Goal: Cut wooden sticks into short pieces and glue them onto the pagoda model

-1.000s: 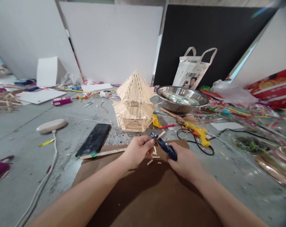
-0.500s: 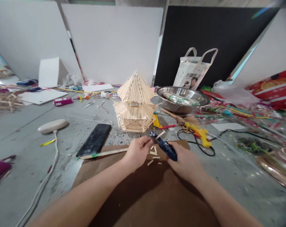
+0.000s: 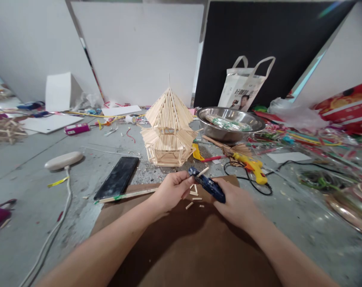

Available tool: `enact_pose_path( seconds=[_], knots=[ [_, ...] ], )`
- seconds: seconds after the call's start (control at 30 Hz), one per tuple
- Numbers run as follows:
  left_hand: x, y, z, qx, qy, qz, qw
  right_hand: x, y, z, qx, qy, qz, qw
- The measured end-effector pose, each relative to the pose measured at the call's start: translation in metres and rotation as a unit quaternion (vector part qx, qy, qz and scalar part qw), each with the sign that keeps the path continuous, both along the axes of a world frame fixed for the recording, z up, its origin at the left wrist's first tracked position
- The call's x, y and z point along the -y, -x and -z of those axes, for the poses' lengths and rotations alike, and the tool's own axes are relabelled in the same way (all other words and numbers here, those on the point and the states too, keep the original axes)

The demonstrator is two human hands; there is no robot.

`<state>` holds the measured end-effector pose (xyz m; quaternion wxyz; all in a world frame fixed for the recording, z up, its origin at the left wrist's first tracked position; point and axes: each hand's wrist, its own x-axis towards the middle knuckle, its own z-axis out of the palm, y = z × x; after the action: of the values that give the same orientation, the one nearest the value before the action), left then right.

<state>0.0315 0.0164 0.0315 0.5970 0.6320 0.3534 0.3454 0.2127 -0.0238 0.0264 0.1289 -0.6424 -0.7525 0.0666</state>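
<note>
Steel bowl: a wide, shiny metal bowl (image 3: 225,136) sits on the floor to the right of the model. Long thin packets with green in them lie inside (too small to tell what they are).
Tote bag: a white bag (image 3: 243,85) with two loop handles stands upright behind the bowl, against a black board. Its contents are hidden.
Left hand: the left hand (image 3: 172,190) is closed in a pinch, thumb and fingertips holding a short stick (image 3: 203,172) of pale bare wood, thin and straight.
Right hand: the right hand (image 3: 235,202) is wrapped tight around the blue cutters (image 3: 209,185). Their dark-blue handles are glossy, and the head points up and left towards the left fingers.
Stick's place: it crosses the cutters' head, and its free end pokes out beyond, above the far edge of the cardboard.
Cardboard: a flat, matte brown sheet (image 3: 183,247) lies under both forearms.
Offcuts: a few tiny pale offcuts (image 3: 189,205) lie on the cardboard just beneath the hands.
Model: a tiered stick pagoda (image 3: 168,127) with a ribbed cone roof stands on the floor just beyond the hands.
Floor: the grey concrete floor (image 3: 34,175) is rough and speckled with crumbs.
Nearby: a glossy black phone (image 3: 117,181) lies left of the cardboard, and a yellow glue gun (image 3: 252,167) with a black cord lies right of the hands.
</note>
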Motion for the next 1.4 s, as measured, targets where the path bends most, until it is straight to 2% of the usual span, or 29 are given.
enact_pose_path(
  seconds=[0.27,0.47,0.57,0.63,0.77,0.87,0.93,1.0,1.07,1.13,1.4],
  knots=[
    [-0.002,0.002,0.000,0.028,0.049,0.037,0.998,0.001,0.003,-0.003,0.003,0.020,0.004,1.000],
    [-0.003,0.002,0.001,0.035,0.069,0.032,0.997,0.002,0.006,-0.005,0.017,0.030,0.015,0.999],
    [-0.003,0.000,0.002,-0.013,0.024,0.012,1.000,0.001,0.007,-0.004,0.033,0.034,0.027,0.999],
    [-0.002,-0.002,0.005,-0.062,-0.030,-0.027,0.997,0.001,0.007,-0.003,0.045,0.038,0.036,0.998],
    [0.000,-0.005,0.011,-0.142,-0.147,-0.117,0.972,-0.001,0.008,-0.003,0.058,0.040,0.052,0.996],
    [0.000,-0.004,0.010,-0.132,-0.162,-0.108,0.972,-0.001,0.009,-0.004,0.040,0.036,0.048,0.997],
    [-0.001,-0.003,0.007,-0.100,-0.126,-0.077,0.984,-0.001,0.008,-0.003,0.019,0.027,0.039,0.999],
    [-0.003,-0.001,0.004,-0.054,-0.050,-0.033,0.997,-0.001,0.006,-0.002,0.003,0.016,0.030,0.999],
    [-0.004,0.001,0.003,-0.007,0.025,0.013,1.000,-0.001,0.003,-0.001,-0.004,0.007,0.020,1.000],
    [-0.005,0.003,0.002,0.031,0.070,0.046,0.996,-0.001,0.001,0.001,-0.005,0.004,0.011,1.000],
    [-0.004,0.006,-0.001,0.099,0.174,0.085,0.976,0.000,0.002,-0.002,-0.001,0.026,-0.005,1.000]
  ],
)
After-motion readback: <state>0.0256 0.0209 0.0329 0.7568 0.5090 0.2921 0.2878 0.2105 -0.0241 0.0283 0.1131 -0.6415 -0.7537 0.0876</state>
